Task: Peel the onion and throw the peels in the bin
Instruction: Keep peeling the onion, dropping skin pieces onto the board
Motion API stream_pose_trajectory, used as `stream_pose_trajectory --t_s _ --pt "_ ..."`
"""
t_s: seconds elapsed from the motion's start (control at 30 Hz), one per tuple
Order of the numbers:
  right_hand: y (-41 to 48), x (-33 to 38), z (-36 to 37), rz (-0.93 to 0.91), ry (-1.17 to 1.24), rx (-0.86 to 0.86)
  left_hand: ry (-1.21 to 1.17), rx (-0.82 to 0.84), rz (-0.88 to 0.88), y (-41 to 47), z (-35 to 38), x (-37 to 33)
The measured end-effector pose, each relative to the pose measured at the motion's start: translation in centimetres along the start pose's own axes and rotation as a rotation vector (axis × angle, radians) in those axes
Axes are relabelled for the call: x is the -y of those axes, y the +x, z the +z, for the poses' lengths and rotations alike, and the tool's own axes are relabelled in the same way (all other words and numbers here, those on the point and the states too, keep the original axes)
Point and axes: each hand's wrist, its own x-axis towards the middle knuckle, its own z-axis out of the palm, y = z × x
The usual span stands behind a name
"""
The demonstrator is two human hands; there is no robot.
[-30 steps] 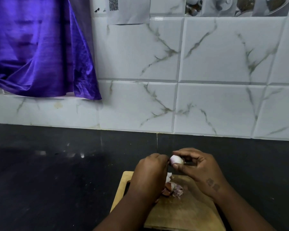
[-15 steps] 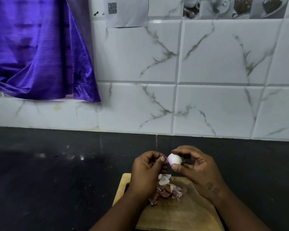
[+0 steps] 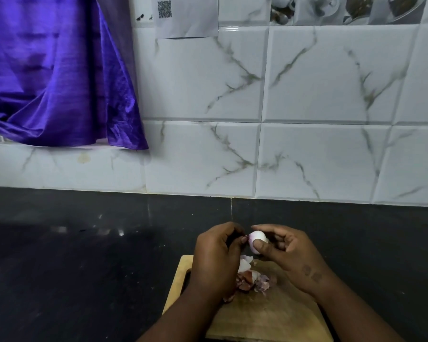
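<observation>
head view. a small peeled onion point(image 3: 256, 239), pale white with a pink tinge, is held in the air above the far end of a wooden cutting board point(image 3: 269, 317). the right hand point(image 3: 292, 257) has it in a closed grip: the thumb presses its near side and the curled fingers wrap over its top and far side. the left hand point(image 3: 215, 257) is just beside it, fingers curled inward, with the thumb tip touching the onion's left end. its grip is a tight pinch at that end, and whether a strip of skin sits in the pinch cannot be told. below the hands, a loose heap of peels point(image 3: 255, 280), reddish-brown and pale, lies on the board, partly hidden by the left hand. the board rests on a dark, glossy desk point(image 3: 84, 255). behind the desk stands a wall of white marble-veined tiles point(image 3: 331, 95). a purple cloth point(image 3: 55, 70) hangs at upper left, and a sheet of paper with a square code point(image 3: 183, 18) is stuck to the wall near the top.
</observation>
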Motion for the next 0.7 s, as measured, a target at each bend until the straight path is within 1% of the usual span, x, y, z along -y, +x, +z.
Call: stream_pose_trajectory --t_s 0.07,0.13,0.27,0.4,0.43,0.47,0.57,0.7 --pt "0.0 0.1 0.1 -0.017 -0.039 0.001 -0.016 -0.013 -0.041 0.0 0.1 -0.1" --pt "0.0 0.1 0.2 -0.031 -0.046 -0.016 -0.109 -0.028 -0.124 0.0 0.2 -0.2" --pt "0.0 0.0 0.5 -0.095 -0.005 -0.031 -0.394 -0.025 -0.285 0.1 0.2 -0.3" --pt "0.0 -0.2 0.8 -0.137 0.067 -0.016 -0.729 0.021 -0.483 0.3 0.4 -0.1" --pt "0.0 -0.2 0.8 -0.140 0.083 -0.018 -0.794 0.029 -0.514 0.4 0.4 -0.1" --pt "0.0 -0.2 0.7 -0.143 0.095 -0.019 -0.811 0.030 -0.516 0.5 0.4 0.0" --pt "0.1 -0.3 0.2 -0.144 0.101 -0.034 -0.689 0.054 -0.406 0.4 0.4 -0.1" --pt "0.2 -0.6 -0.3 -0.136 0.055 -0.031 -0.311 0.078 -0.241 -0.1 0.6 -0.4"
